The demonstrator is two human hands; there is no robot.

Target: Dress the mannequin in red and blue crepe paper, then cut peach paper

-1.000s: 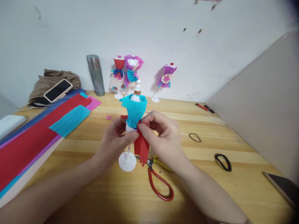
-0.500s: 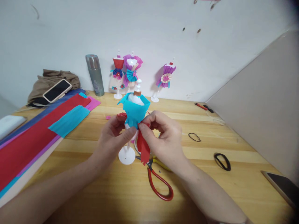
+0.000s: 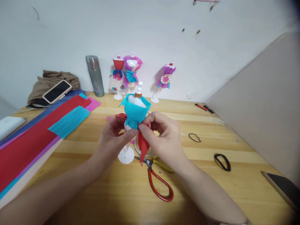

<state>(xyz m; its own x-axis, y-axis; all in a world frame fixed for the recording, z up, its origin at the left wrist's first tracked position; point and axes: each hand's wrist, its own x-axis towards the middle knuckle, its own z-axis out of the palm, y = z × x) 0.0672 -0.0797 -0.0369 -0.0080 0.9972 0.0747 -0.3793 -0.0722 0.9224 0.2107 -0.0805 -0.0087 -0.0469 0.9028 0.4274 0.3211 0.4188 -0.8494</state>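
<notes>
Over the tabletop (image 3: pixel 112 203), left fingers (image 3: pixel 129 136) clasp the turquoise-draped white mannequin (image 3: pixel 135 100); right fingers (image 3: pixel 147 133) pinch a soft red strip (image 3: pixel 143 145), best held taut.

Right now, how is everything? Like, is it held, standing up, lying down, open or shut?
Blue-dressed mannequin: held at the waist
Left hand: closed around it
Right hand: pinching the red strip
Red strip: hanging down
Scissors: lying down; blades partly hidden, can't tell if shut
Three mannequins behind: standing, dressed
Flask: standing, lid on
Phone on the left: face up, screen dark
Brown cloth: bunched up
</notes>
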